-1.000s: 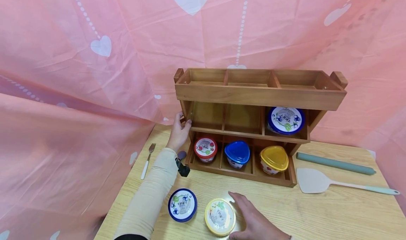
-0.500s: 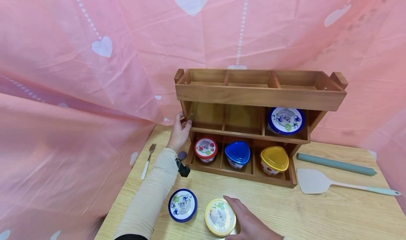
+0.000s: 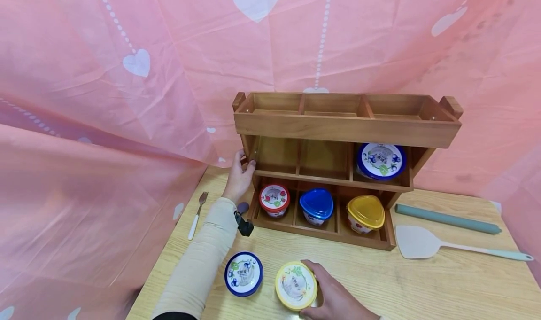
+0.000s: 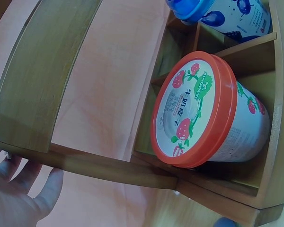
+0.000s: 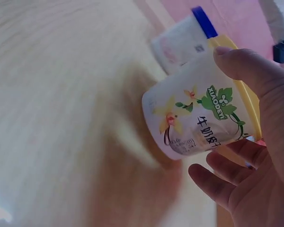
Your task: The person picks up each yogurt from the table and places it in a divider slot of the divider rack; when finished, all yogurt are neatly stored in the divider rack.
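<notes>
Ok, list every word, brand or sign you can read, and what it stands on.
"XIAODEYI": side of the yellow-lidded tub.
"牛奶皮": same side; next character unclear.
"牛奶皮": top of the red-lidded strawberry tub; last character unclear.
Too small or blurred: finer print on both, and all print on the front blueberry tub, back blueberry tub and blue triangular-lidded tub.

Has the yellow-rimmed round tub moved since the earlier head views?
Yes, slightly: judged against the blue-rimmed round tub on the table, the yellow-rimmed round tub has shifted up and right in the head view.
</notes>
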`<state>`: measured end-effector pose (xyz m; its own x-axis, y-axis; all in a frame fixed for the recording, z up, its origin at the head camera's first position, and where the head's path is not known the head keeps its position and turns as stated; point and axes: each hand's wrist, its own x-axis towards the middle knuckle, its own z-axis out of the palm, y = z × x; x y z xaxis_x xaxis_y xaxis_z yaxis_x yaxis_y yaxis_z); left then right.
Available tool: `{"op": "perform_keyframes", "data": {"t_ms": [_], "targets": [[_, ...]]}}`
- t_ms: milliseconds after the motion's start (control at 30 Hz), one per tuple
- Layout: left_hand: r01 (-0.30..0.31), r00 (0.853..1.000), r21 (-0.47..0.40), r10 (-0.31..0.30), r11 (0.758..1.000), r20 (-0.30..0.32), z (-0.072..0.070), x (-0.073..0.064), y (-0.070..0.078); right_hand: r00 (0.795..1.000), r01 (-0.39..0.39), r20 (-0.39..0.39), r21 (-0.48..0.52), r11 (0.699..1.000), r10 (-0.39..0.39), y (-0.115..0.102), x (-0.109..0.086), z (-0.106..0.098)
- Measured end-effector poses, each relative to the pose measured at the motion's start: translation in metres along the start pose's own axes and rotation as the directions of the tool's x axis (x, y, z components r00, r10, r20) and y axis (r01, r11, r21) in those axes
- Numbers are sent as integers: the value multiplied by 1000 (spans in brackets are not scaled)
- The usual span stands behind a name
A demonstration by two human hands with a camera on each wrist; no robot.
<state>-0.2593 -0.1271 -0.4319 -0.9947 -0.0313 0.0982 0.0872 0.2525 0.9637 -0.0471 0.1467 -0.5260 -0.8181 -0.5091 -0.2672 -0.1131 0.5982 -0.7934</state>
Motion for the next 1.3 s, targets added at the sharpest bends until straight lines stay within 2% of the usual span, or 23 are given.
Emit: {"op": "perform_keyframes", "data": {"t_ms": [200, 300, 367, 433, 500, 567, 733, 933, 1167, 1300], "targets": [[-14, 1000, -3, 14, 1000, -8, 0, 1, 0, 997, 18, -81, -12, 1000, -19, -2, -4, -17], [-10, 1000, 0, 10, 1000, -6, 0, 1, 0, 980, 85, -175, -36, 996, -90, -5, -8, -25], [1, 1000, 3, -1, 1000, -5, 0, 0, 1, 949, 146, -269, -84, 986, -163, -10, -12, -33], [-1, 1000, 1, 1, 1000, -6, 0, 0, 1, 908, 192, -351, -140, 971, -230, -17, -16, -43], [0, 1000, 2, 0, 1000, -8, 0, 0, 1, 874, 203, -411, -175, 963, -259, -26, -21, -55], [-2, 1000, 3, 2, 1000, -8, 0, 1, 0, 850, 207, -450, -195, 959, -275, -37, -26, -69], [8, 1000, 2, -8, 1000, 0, 0, 1, -1, 810, 190, -513, -228, 955, -284, -57, -39, -95], [26, 1000, 5, -26, 1000, 6, 0, -1, 0, 769, 189, -552, -284, 940, -322, -63, -38, -106], [13, 1000, 11, -13, 1000, 1, 0, 0, 0, 745, 214, -570, -288, 934, -346, -70, -24, -119], [9, 1000, 12, -9, 1000, -1, 0, 0, -1, 740, 226, -583, -253, 941, -335, -76, -12, -130]]}}
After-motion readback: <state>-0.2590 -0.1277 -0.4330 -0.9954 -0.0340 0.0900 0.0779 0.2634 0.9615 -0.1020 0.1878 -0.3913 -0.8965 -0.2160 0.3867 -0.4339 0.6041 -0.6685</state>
